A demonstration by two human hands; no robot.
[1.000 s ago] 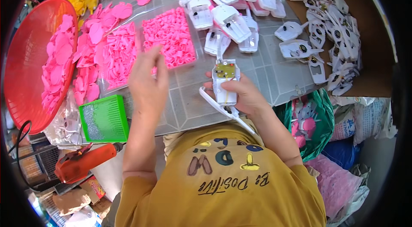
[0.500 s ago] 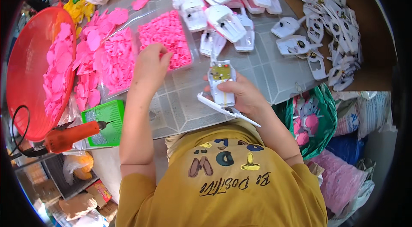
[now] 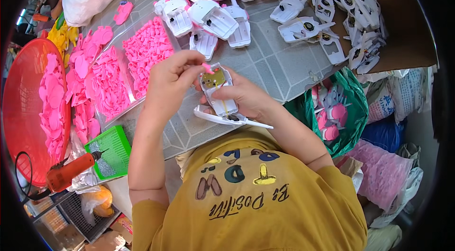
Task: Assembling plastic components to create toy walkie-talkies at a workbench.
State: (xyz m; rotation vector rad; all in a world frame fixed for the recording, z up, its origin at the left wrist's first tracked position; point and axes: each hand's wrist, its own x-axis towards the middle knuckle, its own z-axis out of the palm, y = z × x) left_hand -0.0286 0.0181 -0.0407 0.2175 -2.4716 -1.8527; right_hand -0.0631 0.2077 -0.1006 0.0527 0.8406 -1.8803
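Observation:
My left hand (image 3: pixel 173 82) pinches a small pink plastic piece (image 3: pixel 207 68) between thumb and fingers, at the top end of an opened white toy housing (image 3: pixel 222 104). The housing looks like a toy walkie-talkie. In it sits a yellowish-green circuit board (image 3: pixel 213 79). My right hand (image 3: pixel 246 92) is closed round the housing from the right, thumb lying across its front. Below hangs the other white shell half (image 3: pixel 218 117) with its long antenna, close to the lower end of the housing. Most of the right fingers are hidden behind the housing.
A clear tray (image 3: pixel 113 114) of small pink parts lies left, beside a red basket (image 3: pixel 21 94), an orange power tool (image 3: pixel 71 171) and a green basket (image 3: pixel 121 149) of screws. White toy shells (image 3: pixel 213 18) are piled behind; a cardboard box (image 3: pixel 403 28) and green bag (image 3: pixel 355 132) stand right.
My left hand has moved right from the pink parts tray to the white housing, and a pink piece now shows in its fingers. My right hand still holds the housing.

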